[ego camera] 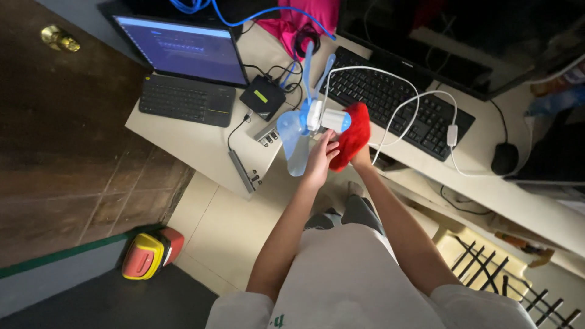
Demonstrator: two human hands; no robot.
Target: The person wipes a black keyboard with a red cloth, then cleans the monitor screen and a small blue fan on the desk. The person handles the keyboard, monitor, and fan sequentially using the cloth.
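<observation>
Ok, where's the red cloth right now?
In the head view, the red cloth is in the right hand, against the small blue fan, just in front of the black keyboard.

The scene was dim overall, with the laptop screen far to the left of the left grip glowing blue-violet and slightly overexposed, its content unreadable. The pale surface around the grips caught soft, even light, while the floor well to the left and the monitor above the right grip sank into deep shadow. Wide-angle distortion bent lines toward the edges. The red cloth looked oversaturated; the fan blades were softly blurred.
</observation>
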